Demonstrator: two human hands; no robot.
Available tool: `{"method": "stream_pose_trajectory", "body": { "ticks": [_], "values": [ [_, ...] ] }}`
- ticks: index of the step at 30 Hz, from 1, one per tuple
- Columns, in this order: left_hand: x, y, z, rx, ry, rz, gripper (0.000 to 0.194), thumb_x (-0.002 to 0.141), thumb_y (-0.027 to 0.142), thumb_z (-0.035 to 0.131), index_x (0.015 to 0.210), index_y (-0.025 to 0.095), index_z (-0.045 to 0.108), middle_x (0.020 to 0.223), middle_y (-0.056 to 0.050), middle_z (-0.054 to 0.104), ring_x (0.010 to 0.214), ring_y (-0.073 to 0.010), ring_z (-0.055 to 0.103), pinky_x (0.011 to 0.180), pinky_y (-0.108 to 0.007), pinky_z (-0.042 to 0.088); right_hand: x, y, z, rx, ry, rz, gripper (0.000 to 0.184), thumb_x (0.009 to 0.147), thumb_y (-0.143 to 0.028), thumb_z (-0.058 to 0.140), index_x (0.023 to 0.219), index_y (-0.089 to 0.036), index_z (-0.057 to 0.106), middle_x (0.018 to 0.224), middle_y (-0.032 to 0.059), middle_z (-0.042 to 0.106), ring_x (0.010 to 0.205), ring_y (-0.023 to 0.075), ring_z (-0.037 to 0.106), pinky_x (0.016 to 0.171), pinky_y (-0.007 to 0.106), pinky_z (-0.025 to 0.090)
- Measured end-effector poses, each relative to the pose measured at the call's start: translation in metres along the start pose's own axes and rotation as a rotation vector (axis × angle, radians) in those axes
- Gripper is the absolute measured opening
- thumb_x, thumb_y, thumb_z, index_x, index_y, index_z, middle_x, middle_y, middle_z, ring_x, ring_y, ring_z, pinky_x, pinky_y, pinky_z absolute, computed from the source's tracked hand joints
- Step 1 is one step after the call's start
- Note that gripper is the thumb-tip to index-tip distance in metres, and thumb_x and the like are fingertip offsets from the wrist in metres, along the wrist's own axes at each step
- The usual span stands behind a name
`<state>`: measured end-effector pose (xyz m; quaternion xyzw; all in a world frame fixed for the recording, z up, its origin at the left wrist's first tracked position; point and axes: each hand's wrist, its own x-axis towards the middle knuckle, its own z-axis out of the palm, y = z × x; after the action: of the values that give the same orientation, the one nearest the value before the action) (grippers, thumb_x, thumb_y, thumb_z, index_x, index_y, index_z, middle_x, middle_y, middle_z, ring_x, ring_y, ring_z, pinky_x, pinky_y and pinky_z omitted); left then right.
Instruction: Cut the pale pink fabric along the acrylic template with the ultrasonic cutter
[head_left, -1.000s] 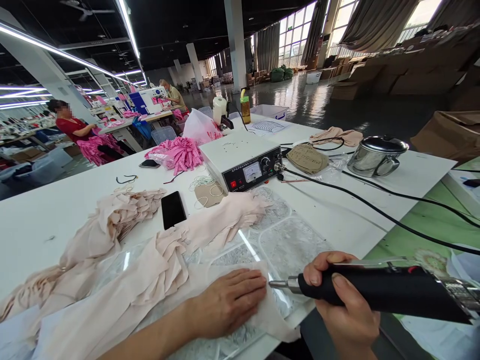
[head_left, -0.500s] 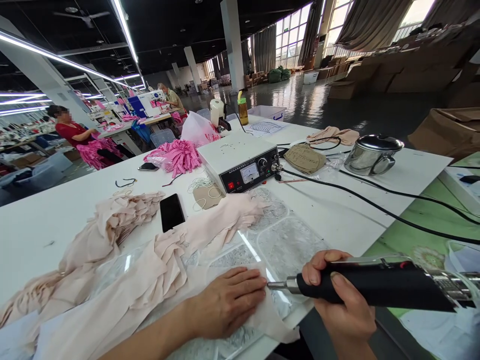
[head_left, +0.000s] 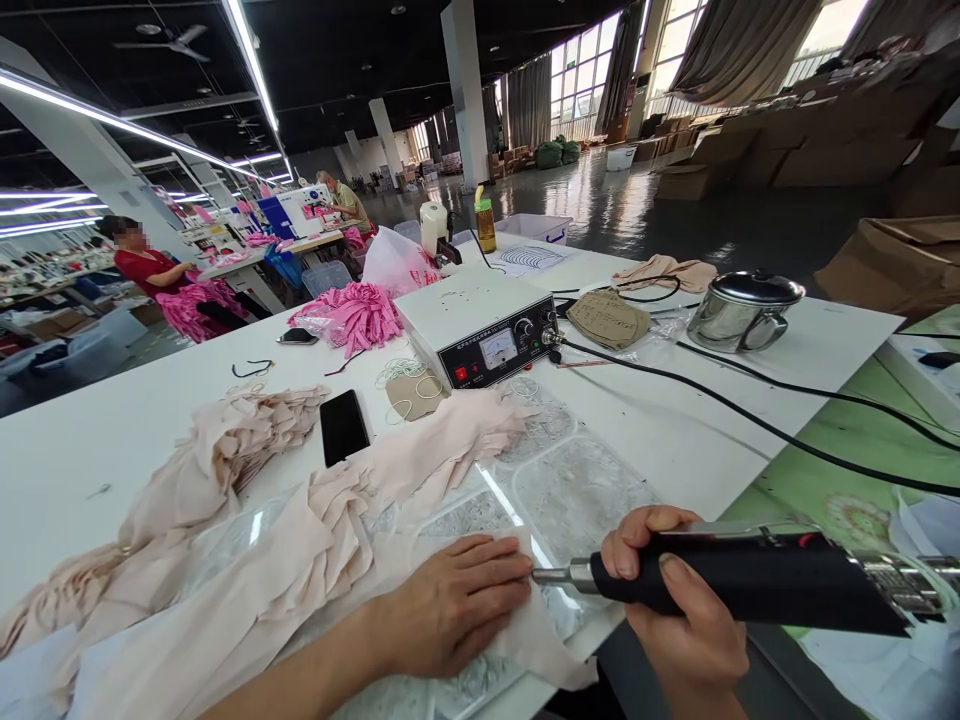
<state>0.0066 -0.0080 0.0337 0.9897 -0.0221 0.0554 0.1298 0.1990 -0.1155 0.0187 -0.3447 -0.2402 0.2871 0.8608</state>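
My left hand (head_left: 465,605) lies flat on a thin piece of beige fabric (head_left: 534,640), fingers stretched out and side by side. Under the fabric is a clear, shiny sheet (head_left: 592,475) on the table. My right hand (head_left: 686,600) is wrapped round the black body of a handheld ultrasonic welder (head_left: 765,575). Its metal tip points left and ends right at my left fingertips, at the fabric. Whether the tip presses on the cloth I cannot tell. Beside my left forearm, a layered pile of beige fabric pieces (head_left: 315,540) stretches across the sheet.
A control box (head_left: 495,345) with a dial stands behind the sheet, its black cable (head_left: 712,385) running right. A phone (head_left: 343,425), pink strips (head_left: 360,315), a card pattern (head_left: 609,318) and a lidded metal mug (head_left: 742,310) lie around. Two people (head_left: 146,265) work at the back left.
Very little differs. The welder and my right hand have shifted slightly left, the rear of the tool dipping a little. My left hand keeps its place on the fabric.
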Motion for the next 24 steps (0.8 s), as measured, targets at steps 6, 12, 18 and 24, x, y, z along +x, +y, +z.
{"method": "stream_pose_trajectory", "body": {
  "ticks": [6,12,18,24],
  "values": [
    [0.001,0.000,-0.002,0.000,-0.043,-0.013,0.031,0.099,0.023,0.041,0.127,0.013,0.050,0.140,-0.009,0.051,0.133,-0.0222,0.043,0.112,-0.038,0.033,-0.002,0.002,-0.008,0.013,-0.009,0.000,0.013,0.075,-0.033,0.063,0.083,-0.023,0.060,0.067,-0.0011,0.051,0.047,0.0115,0.050,0.044,0.028,0.045],
    [0.002,0.001,-0.005,0.035,-0.048,0.009,0.032,0.097,0.021,0.038,0.127,0.014,0.050,0.136,-0.010,0.054,0.129,-0.0252,0.046,0.107,-0.039,0.037,-0.002,-0.001,-0.011,0.018,0.001,-0.003,0.013,0.075,-0.032,0.063,0.083,-0.022,0.060,0.068,-0.0010,0.050,0.047,0.0109,0.049,0.043,0.028,0.045],
    [0.003,0.000,-0.004,0.069,-0.048,0.020,0.031,0.096,0.022,0.040,0.124,0.015,0.050,0.136,-0.009,0.054,0.127,-0.0251,0.047,0.106,-0.039,0.035,-0.003,-0.003,-0.012,0.023,0.006,-0.003,0.014,0.075,-0.033,0.063,0.083,-0.022,0.060,0.069,-0.0015,0.049,0.049,0.0101,0.048,0.044,0.026,0.045],
    [0.003,-0.001,-0.003,0.083,-0.033,0.033,0.028,0.095,0.022,0.043,0.121,0.015,0.052,0.133,-0.010,0.055,0.125,-0.0232,0.047,0.107,-0.038,0.033,-0.006,-0.003,-0.009,0.018,-0.005,-0.009,0.012,0.076,-0.030,0.062,0.085,-0.022,0.060,0.069,-0.0010,0.050,0.048,0.0103,0.048,0.044,0.027,0.045]
  ]
}}
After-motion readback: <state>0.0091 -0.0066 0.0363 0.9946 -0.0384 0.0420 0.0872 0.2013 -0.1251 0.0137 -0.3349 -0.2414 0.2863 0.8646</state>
